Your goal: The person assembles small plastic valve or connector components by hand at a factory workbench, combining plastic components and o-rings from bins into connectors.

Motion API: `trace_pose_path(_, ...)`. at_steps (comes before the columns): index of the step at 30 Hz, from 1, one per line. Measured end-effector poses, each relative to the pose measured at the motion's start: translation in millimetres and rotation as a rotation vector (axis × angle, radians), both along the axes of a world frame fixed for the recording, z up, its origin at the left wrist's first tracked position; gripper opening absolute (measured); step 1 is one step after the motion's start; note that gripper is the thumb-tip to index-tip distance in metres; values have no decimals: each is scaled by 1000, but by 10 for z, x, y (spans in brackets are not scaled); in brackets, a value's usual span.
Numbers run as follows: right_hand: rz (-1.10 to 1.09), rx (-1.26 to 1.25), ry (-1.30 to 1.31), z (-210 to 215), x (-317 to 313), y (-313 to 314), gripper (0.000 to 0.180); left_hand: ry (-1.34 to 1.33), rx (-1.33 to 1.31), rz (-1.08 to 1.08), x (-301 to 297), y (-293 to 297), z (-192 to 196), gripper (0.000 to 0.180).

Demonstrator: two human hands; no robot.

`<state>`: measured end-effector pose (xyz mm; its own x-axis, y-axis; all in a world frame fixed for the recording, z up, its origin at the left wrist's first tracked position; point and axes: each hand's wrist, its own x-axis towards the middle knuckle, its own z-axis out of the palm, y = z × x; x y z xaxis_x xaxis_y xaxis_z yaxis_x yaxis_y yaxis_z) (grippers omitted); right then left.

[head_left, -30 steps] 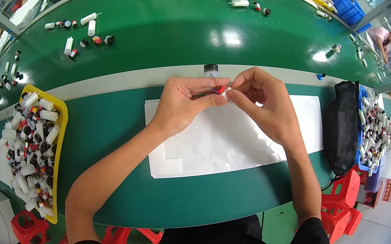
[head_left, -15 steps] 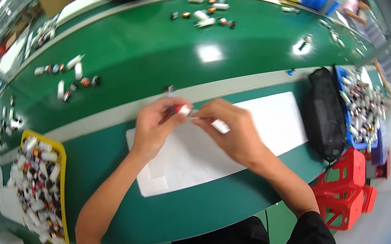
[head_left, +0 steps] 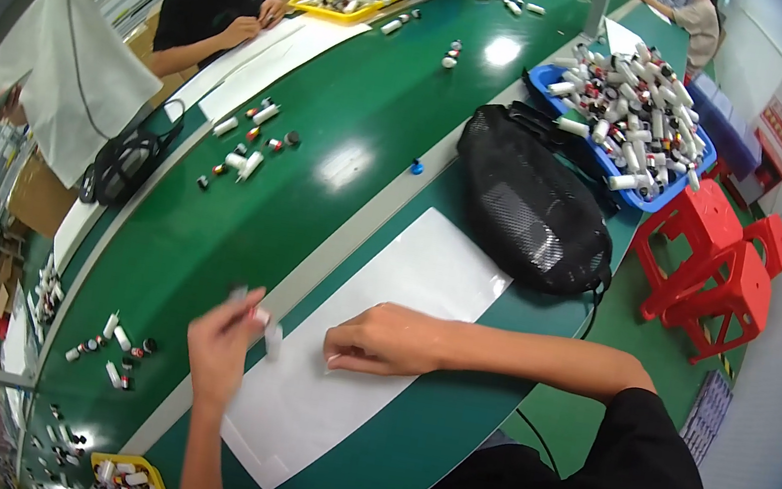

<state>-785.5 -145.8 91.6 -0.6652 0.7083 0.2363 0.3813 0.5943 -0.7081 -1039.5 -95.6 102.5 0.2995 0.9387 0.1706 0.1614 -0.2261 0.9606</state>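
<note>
My left hand (head_left: 219, 345) is over the left edge of a long white sheet (head_left: 382, 304), smeared by motion. Its thumb and fingers close on a small red-and-white piece (head_left: 260, 315). Just beneath that hangs a blurred white bottle (head_left: 273, 341); I cannot tell whether the two are joined. To the right, my right hand (head_left: 387, 340) hovers low over the sheet or rests on it, knuckles up. Its fingers curl in toward the thumb, and a whitish bit (head_left: 329, 367) shows at the fingertips, too small to name.
A black mesh bag (head_left: 534, 200) lies beyond the sheet, next to a blue basket (head_left: 656, 198) heaped with small bottles. Loose bottles (head_left: 246, 162) dot the green conveyor belt (head_left: 316, 203). Red stools (head_left: 732, 296) stand at right. Across the belt, a person (head_left: 214, 11) works by a yellow tray (head_left: 398, 5).
My view has swung to the right. My hands, close together before, are now apart. The white bottle my right hand held no longer shows there; a white bottle appears below my left fingers.
</note>
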Motion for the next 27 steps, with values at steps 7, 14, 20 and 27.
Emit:
trace_pose_path(7, 15, 71, 86, -401, -4, 7, 19, 299, 722, -313, 2530, 2040, 861, 35)
trace_pose_path(14, -19, 131, -30, -717, -145, 31, 15, 828, 568, -74, 4438, 3017, 467, 47)
trace_pose_path(20, -162, 332, 119, -735, -168, 14, 13, 980, 591, -100, 4478, 3083, 111, 36)
trace_pose_path(27, -152, -331, 431, 47, 444, 224, 20, 493, 496, -122, 2558, 2292, 818, 36)
